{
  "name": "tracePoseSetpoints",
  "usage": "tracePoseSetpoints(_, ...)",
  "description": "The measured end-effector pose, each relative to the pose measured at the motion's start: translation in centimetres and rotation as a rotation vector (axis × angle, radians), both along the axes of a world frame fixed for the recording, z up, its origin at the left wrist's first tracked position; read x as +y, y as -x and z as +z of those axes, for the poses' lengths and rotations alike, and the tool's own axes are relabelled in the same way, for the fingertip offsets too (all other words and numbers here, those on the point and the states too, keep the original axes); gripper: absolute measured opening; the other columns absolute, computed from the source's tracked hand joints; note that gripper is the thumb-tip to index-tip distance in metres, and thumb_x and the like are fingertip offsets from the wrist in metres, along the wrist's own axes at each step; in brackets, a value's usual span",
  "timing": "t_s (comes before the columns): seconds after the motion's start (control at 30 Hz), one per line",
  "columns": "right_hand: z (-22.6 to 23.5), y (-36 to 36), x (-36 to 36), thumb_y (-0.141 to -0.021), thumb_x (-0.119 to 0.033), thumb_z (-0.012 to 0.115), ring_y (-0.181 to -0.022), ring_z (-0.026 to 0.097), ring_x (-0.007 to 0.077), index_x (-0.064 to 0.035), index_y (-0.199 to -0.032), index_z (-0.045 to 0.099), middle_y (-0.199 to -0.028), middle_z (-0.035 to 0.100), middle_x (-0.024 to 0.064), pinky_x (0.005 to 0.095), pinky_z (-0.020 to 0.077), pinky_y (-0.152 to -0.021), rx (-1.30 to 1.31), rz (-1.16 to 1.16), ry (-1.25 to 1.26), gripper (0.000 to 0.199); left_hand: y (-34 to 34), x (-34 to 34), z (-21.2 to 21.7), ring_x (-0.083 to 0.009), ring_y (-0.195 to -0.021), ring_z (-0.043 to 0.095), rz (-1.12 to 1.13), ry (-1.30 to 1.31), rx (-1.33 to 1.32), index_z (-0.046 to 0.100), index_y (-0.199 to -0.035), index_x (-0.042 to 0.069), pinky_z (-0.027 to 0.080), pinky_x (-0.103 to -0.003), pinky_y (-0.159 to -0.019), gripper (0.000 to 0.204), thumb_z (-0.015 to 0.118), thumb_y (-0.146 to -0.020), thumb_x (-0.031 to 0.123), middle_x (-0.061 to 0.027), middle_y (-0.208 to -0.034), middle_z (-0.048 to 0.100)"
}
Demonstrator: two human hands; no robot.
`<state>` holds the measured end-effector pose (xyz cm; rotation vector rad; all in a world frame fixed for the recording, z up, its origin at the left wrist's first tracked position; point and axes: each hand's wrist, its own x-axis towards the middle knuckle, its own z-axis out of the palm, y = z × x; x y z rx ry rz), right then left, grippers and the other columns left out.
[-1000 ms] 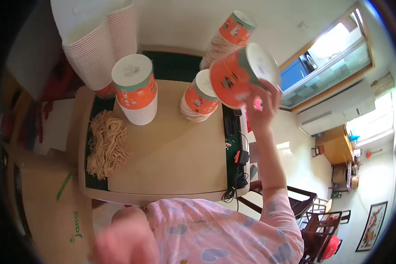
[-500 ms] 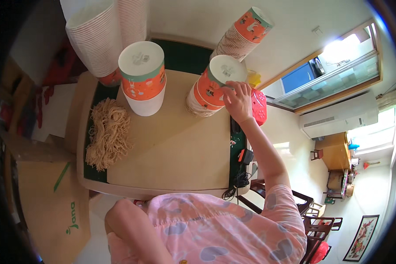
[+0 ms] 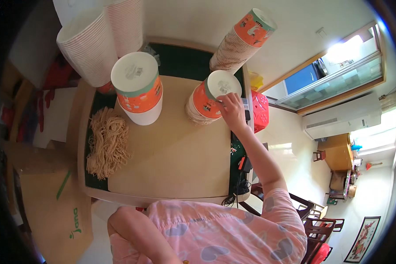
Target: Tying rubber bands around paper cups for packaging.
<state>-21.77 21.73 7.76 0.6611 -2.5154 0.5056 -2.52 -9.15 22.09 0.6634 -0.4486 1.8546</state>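
At the right of the tabletop, my right hand [image 3: 233, 111] has its fingers and thumb closed on the side of an upside-down paper cup [image 3: 208, 105] with an orange and green band. That cup sits over something with cream cord [image 3: 193, 115] around its lower part. To its left stands another upside-down paper cup [image 3: 137, 94], over a white one. A bundle of cream cord [image 3: 107, 143] lies at the left edge of the table. My left forearm [image 3: 141, 235] bends across my lap, and its hand is outside the picture.
Tall stacks of white cups [image 3: 89, 48] rise at the back left. Another cup stack [image 3: 242, 42] stands at the back right. Red plastic stools [image 3: 260, 110] are beside the table. A black cable [image 3: 240, 187] hangs at the right edge, and a cardboard box [image 3: 48, 198] stands at left.
The cup under my right hand has slid down, so one orange band shows where two did. My hand has lowered with it. The whole view has shifted slightly.
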Motion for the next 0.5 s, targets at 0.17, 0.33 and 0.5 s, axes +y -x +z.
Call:
tracePoseSetpoints(0.17,-0.9,-0.2,-0.6,-0.072,-0.001,0.066,-0.081,0.052,0.0295,-0.0044,-0.086,0.059,-0.083,0.053,0.0102,0.038,0.0445,-0.07,-0.007,0.012,0.064,0.016,1.0,-0.1,-0.6,-0.0237,-0.086,0.054,0.119,0.159,-0.088,0.056,-0.11,0.0,0.043,-0.034,-0.079,0.031,0.063,-0.082,0.01,-0.0109,-0.102,0.059)
tracePoseSetpoints(0.33,-0.1,-0.5,-2.8,-0.07,-0.001,0.065,-0.086,0.052,0.0299,-0.0065,-0.091,0.059,-0.09,0.054,0.01,0.0383,0.0439,-0.074,0.025,0.028,0.094,0.023,2.0,-0.8,-2.2,-0.0242,-0.079,0.054,0.255,0.296,-0.188,0.055,-0.109,0.0,0.044,-0.035,-0.074,0.031,0.062,-0.081,0.008,-0.0118,-0.096,0.059)
tracePoseSetpoints(0.5,-1.1,-0.4,-9.2,-0.078,-0.005,0.062,-0.082,0.057,0.0247,-0.004,-0.093,0.059,-0.089,0.058,0.0103,0.0333,0.0469,-0.069,-0.335,0.142,0.463,0.015,2.2,-0.9,-2.9,-0.0248,-0.073,0.054,0.397,0.459,-0.316,0.054,-0.109,0.0,0.045,-0.036,-0.069,0.03,0.062,-0.08,0.006,-0.0127,-0.09,0.059)
